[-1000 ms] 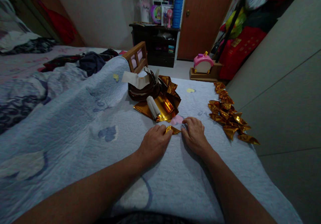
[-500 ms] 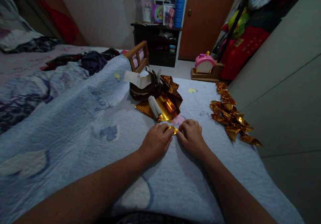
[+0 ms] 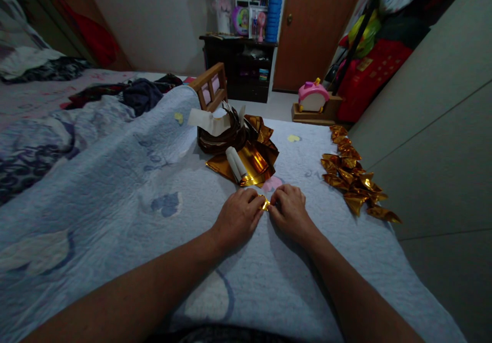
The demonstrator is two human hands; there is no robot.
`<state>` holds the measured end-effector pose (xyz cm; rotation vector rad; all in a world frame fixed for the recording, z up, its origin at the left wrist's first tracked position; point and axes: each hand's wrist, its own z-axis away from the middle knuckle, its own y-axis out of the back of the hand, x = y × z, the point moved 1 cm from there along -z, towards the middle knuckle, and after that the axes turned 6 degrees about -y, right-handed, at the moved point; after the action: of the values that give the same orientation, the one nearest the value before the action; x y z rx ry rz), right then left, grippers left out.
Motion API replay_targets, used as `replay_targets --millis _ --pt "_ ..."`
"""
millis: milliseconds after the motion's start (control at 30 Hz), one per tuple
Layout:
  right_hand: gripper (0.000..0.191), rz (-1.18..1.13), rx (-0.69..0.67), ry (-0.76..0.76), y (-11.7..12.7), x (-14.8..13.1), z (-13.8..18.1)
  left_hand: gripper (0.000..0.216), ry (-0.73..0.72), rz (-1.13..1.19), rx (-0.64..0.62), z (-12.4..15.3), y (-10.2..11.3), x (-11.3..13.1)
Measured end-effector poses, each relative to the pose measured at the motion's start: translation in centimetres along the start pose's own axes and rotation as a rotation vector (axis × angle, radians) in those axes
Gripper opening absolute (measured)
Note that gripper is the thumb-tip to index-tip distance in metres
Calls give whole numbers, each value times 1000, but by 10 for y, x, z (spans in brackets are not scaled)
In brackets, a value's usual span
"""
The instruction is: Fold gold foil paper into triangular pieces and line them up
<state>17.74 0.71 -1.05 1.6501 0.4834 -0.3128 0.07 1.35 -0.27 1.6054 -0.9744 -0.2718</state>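
Observation:
My left hand (image 3: 237, 217) and my right hand (image 3: 289, 210) meet over a small folded piece of gold foil paper (image 3: 265, 203) lying on the light blue quilt (image 3: 115, 189). Both hands have their fingers curled and pinched on the piece, which is mostly hidden between the fingertips. Just beyond my hands lies a stack of gold foil sheets (image 3: 249, 161) with a white roll (image 3: 234, 164) on top. A row of folded gold foil pieces (image 3: 351, 171) lies to the right of my right hand.
A dark round basket (image 3: 221, 135) with white paper stands behind the foil sheets. A wooden chair back (image 3: 209, 86) rises at the bed's far edge. Clothes (image 3: 140, 94) lie on the bed at left. A grey cabinet wall (image 3: 434, 127) borders the right side.
My right hand has moved left to meet my left hand. The gold piece, visibly spread between them a second ago, is now pinched small between the fingertips.

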Motion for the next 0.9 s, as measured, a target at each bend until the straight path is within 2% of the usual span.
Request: replay_targets --millis 267,900 --pt "9 64 8 -15 -1 -4 1 18 15 26 7 -1 0 -1" --pt "7 -12 1 33 -1 -1 2 27 38 19 -7 0 -2 -2"
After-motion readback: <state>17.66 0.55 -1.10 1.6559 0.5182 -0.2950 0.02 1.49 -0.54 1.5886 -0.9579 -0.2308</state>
